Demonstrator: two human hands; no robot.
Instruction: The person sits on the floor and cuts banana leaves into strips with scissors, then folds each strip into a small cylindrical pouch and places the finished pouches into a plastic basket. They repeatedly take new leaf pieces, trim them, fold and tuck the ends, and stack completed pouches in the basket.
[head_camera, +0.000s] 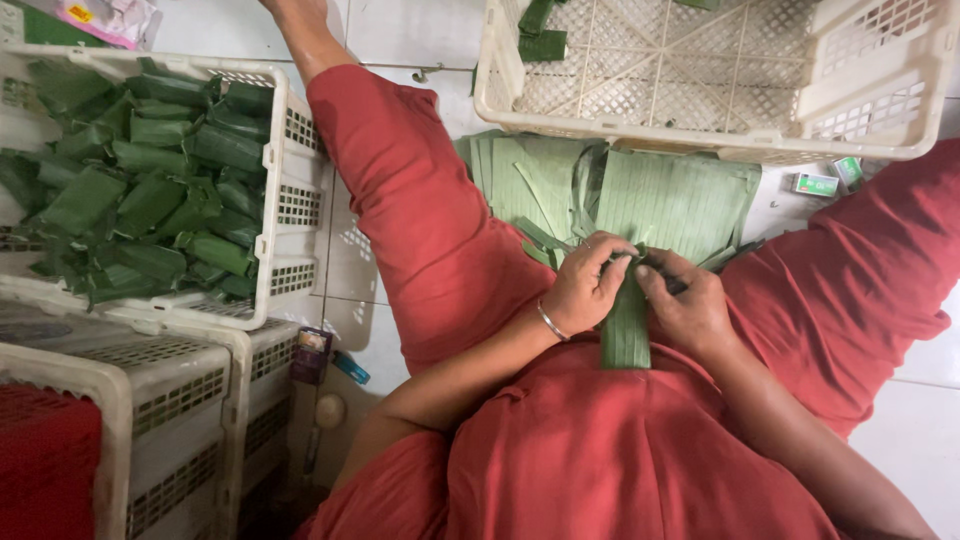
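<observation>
Seated on a pale tiled floor (905, 440), legs in red cloth spread toward 11 and 2 o'clock. At centre, left hand (585, 285) and right hand (690, 305) both curled shut on a folded leaf strip (626, 335), fingertips pinching its upper end, strip hanging down toward the lap. Silver bangle (551, 323) on the left wrist. Just beyond the hands, at 12 o'clock, a stack of flat leaves (670, 195) lying on the floor between the legs. At 8 o'clock, empty white crates (190, 400) stacked low, red cloth inside one. At 10 o'clock, a white crate (290, 190) heaped with green leaf parcels (140, 190). Farthest, at 1 o'clock, a large white basket (700, 90), nearly bare, a few leaf scraps in its corner. Small green box (817, 184) on the tiles at 2 o'clock.
</observation>
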